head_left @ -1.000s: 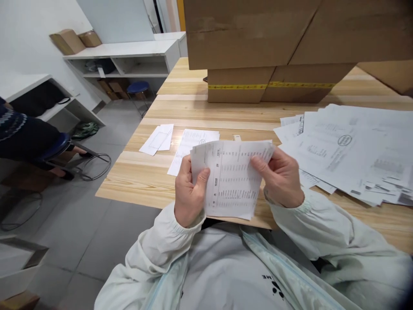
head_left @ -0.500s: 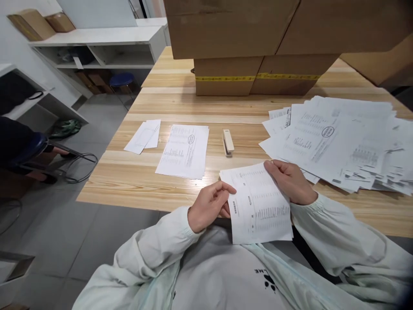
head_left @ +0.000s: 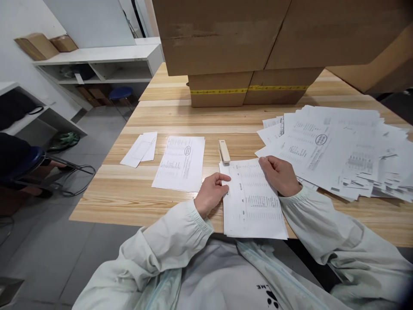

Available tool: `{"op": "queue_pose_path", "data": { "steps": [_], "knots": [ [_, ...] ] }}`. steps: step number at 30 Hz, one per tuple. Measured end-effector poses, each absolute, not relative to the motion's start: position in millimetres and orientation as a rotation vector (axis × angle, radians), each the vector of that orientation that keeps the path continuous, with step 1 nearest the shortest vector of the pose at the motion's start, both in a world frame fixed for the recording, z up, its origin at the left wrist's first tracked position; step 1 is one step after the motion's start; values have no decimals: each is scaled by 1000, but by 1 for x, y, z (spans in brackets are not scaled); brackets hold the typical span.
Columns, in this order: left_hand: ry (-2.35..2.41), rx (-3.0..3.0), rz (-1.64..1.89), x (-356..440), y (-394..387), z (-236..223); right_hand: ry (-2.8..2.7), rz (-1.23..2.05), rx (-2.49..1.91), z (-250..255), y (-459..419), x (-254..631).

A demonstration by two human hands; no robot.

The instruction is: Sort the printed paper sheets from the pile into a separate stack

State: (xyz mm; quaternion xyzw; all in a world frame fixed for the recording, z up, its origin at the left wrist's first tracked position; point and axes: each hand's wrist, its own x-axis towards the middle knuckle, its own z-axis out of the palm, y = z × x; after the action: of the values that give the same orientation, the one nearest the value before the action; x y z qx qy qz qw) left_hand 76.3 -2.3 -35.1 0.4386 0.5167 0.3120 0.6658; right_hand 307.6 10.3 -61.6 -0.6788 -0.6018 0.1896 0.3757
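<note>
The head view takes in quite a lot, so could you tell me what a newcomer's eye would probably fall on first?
Probably the big cardboard boxes looming across the far side of the table. Next might come the messy fan of papers on the right, then the printed sheets at the near edge, between the left hand and right hand.

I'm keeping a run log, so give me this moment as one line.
left hand: at sheets' left edge | right hand: on top right corner | white printed paper sheets: at table edge | cream stapler: beyond
</note>
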Motion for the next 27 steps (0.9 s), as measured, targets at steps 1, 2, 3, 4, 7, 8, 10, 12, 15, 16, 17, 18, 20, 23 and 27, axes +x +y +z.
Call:
{"op": "queue_pose_path", "data": {
  "steps": [1,2,3,4,7,8,10,12,15,16,17,18,20,23,27],
  "knots": [
    [1169,1004,697,77,-1,-37,-1549,468,-1741,-61,11,308],
    [1175,1026,685,77,1,-39,-1556,455,-1747,-61,12,308],
    [1182,1055,673,78,2,-41,-1559,446,-1755,-61,13,309],
    [1187,1083,665,79,4,-44,-1556,441,-1763,-61,13,310],
    [1162,1103,713,78,6,-48,-1530,472,-1763,-61,12,311],
    [1147,1064,746,77,5,-47,-1517,500,-1747,-60,10,310],
    [1111,933,821,72,2,-44,-1483,532,-1705,-59,3,309],
    [1064,790,871,65,-6,-38,-1458,491,-1678,-57,-7,308],
    [984,649,814,54,-23,-36,-1486,378,-1673,-54,-23,306],
    [960,625,751,52,-30,-37,-1506,372,-1673,-52,-27,306],
    [934,611,675,51,-36,-38,-1521,384,-1673,-51,-32,306],
    [904,608,601,51,-42,-39,-1525,407,-1674,-48,-36,306],
    [829,634,507,52,-52,-38,-1503,448,-1667,-41,-42,304],
    [762,815,621,52,-55,-23,-1377,365,-1597,-23,-47,294],
    [847,1239,1127,45,-44,8,-1155,341,-1133,9,-36,271]
  ]
}}
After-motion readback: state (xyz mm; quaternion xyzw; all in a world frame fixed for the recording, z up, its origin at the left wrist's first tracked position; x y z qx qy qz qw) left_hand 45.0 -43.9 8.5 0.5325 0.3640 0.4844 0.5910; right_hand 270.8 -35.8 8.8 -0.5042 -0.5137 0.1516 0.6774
